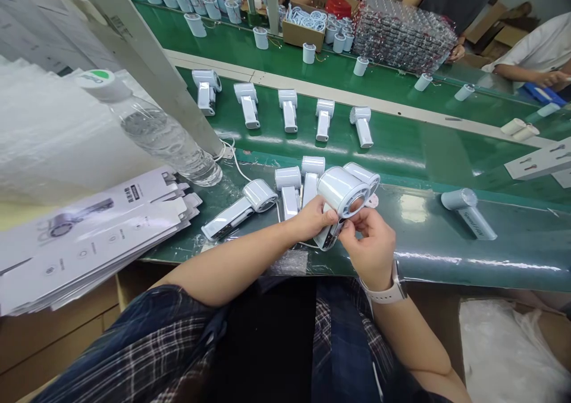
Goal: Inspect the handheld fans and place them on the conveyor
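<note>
My left hand (pixel 310 219) is closed around a pale blue handheld fan (pixel 341 190), shaped like a small hair dryer, its round head tilted up. My right hand (pixel 369 241) is at the side of its handle, thumb and fingers pinched together; what they pinch is too small to make out. Behind the held fan is another fan head (pixel 361 174), partly covered. Two more fans stand just left of it, one a handheld fan (pixel 289 189) with a white cable near it. Farther left a fan (pixel 241 208) lies on its side on the green bench.
A water bottle (pixel 156 135) and a stack of printed cartons (pixel 102 230) are at the left. One fan (pixel 468 213) lies at the right. Several fans lie along the green conveyor (pixel 401 147). Co-workers sit beyond, near stacked metallic parts (pixel 404 31) and a cable box (pixel 303 34).
</note>
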{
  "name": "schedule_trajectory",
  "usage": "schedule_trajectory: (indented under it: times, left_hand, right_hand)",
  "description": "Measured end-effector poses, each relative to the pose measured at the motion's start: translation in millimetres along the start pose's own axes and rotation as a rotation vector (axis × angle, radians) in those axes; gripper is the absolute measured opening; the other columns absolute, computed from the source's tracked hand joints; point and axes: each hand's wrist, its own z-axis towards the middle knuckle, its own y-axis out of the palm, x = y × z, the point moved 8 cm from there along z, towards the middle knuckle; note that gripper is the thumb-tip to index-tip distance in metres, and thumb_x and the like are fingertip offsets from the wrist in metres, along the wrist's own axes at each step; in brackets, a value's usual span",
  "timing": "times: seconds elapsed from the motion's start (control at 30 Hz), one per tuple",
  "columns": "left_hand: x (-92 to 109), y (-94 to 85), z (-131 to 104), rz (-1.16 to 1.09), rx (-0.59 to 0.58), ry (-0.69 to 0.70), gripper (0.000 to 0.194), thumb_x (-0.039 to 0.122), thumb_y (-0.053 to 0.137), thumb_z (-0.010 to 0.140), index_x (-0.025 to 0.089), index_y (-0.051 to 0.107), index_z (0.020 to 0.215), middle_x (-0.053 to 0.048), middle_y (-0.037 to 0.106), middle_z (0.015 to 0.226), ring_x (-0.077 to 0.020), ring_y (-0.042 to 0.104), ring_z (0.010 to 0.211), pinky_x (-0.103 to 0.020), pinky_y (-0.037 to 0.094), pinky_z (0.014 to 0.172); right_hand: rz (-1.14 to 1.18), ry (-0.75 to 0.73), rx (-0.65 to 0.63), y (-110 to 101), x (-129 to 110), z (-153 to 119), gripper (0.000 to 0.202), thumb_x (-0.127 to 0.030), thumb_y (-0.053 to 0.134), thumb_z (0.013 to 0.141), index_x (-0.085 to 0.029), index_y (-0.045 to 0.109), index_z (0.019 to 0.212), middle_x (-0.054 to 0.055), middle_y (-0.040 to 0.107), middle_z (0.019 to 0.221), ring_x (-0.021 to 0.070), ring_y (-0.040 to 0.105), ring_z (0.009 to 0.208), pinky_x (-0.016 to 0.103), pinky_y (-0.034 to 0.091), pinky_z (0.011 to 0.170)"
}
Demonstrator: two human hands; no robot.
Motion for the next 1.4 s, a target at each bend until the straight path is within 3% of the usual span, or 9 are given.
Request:
schedule_trajectory:
  times: [0.13, 0.23, 0.47, 0.63, 0.8, 0.93, 1.07, 1.27, 1.4]
  left_hand:
    - [-12, -2.1, -1, -0.041, 0.026, -0.048, 0.078, 0.082, 0.085, 0.059, 0.013, 0.073, 0.092, -0.006, 0.069, 0.084, -0.0187, 0.063, 0.079, -0.029, 0.054, 0.074]
    - [-19, -1.7, 0, -0.093, 0.029, -0.079, 0.075, 0.079, 0.087, 0.058, 0.013, 0.072, 0.089, -0.006, 0.069, 0.083, -0.0184, 0.064, 0.078, -0.029, 0.054, 0.076]
    - [-17, 5.2, 0, -0.157, 0.002, -0.079, 0.084, 0.089, 0.08, 0.058, 0.013, 0.073, 0.094, -0.008, 0.074, 0.086, -0.0218, 0.069, 0.084, -0.031, 0.054, 0.078]
    - [-17, 9.9, 1, -0.209, -0.029, -0.087, 0.084, 0.094, 0.074, 0.059, 0.013, 0.068, 0.083, -0.006, 0.071, 0.073, -0.0183, 0.068, 0.072, -0.026, 0.054, 0.065]
    - [-23, 16.1, 1, -0.318, -0.144, -0.179, 0.084, 0.098, 0.071, 0.056, 0.016, 0.056, 0.07, -0.001, 0.061, 0.055, -0.0127, 0.056, 0.046, -0.024, 0.048, 0.046]
    - [-21, 22.6, 0, -0.335, -0.221, -0.2, 0.086, 0.101, 0.063, 0.058, 0.017, 0.056, 0.074, -0.003, 0.062, 0.054, -0.0157, 0.059, 0.046, -0.027, 0.052, 0.047]
    - [-20, 25.0, -1, -0.284, -0.231, -0.201, 0.086, 0.102, 0.062, 0.059, 0.018, 0.056, 0.075, -0.006, 0.066, 0.06, -0.0192, 0.064, 0.051, -0.03, 0.055, 0.051]
    - [-17, -1.1, 3, -0.143, 0.017, -0.111, 0.082, 0.098, 0.067, 0.06, 0.017, 0.061, 0.069, -0.008, 0.068, 0.068, -0.022, 0.07, 0.069, -0.029, 0.056, 0.06]
    - [-10, -2.9, 5, -0.138, 0.02, -0.071, 0.082, 0.097, 0.067, 0.061, 0.016, 0.064, 0.067, -0.009, 0.071, 0.072, -0.0239, 0.072, 0.076, -0.027, 0.055, 0.059]
  right_hand:
    - [0.01, -0.014, 0.008, 0, -2, -1, 0.007, -0.019, 0.059, 0.08, -0.024, 0.057, 0.074, -0.003, 0.067, 0.063, 0.0138, 0.062, 0.053, 0.027, 0.054, 0.057]
    - [0.007, -0.04, 0.018, -2, -5, -1, 0.008, -0.018, 0.058, 0.079, -0.024, 0.056, 0.073, -0.003, 0.065, 0.062, 0.0131, 0.06, 0.052, 0.026, 0.053, 0.056]
    - [0.015, -0.067, -0.006, 0, -6, -1, 0.01, -0.016, 0.057, 0.079, -0.024, 0.056, 0.073, -0.004, 0.065, 0.063, 0.0124, 0.06, 0.053, 0.025, 0.053, 0.056]
    - [0.083, -0.048, -0.007, 2, -3, -4, 0.01, -0.015, 0.058, 0.079, -0.024, 0.058, 0.075, -0.004, 0.065, 0.065, 0.0128, 0.063, 0.057, 0.025, 0.054, 0.058]
    - [0.381, 0.136, -0.081, 8, 10, -4, 0.006, -0.018, 0.064, 0.083, -0.023, 0.062, 0.08, -0.003, 0.068, 0.067, 0.0131, 0.066, 0.056, 0.026, 0.056, 0.055]
    - [0.704, 0.279, -0.185, 14, 17, -3, 0.005, -0.021, 0.064, 0.09, -0.022, 0.061, 0.086, -0.004, 0.068, 0.065, 0.013, 0.067, 0.054, 0.026, 0.058, 0.055]
    - [0.872, 0.349, -0.241, 14, 24, -5, 0.007, -0.024, 0.067, 0.09, -0.022, 0.061, 0.089, -0.004, 0.068, 0.068, 0.0137, 0.068, 0.057, 0.027, 0.058, 0.056]
    - [0.922, 0.303, -0.169, -16, 34, -10, 0.016, -0.028, 0.074, 0.089, -0.022, 0.06, 0.092, -0.004, 0.068, 0.076, 0.0121, 0.066, 0.06, 0.026, 0.055, 0.058]
    - [0.744, 0.353, 0.011, -71, 62, -21, 0.011, -0.031, 0.067, 0.092, -0.02, 0.067, 0.091, -0.004, 0.067, 0.066, 0.0118, 0.062, 0.051, 0.025, 0.052, 0.052]
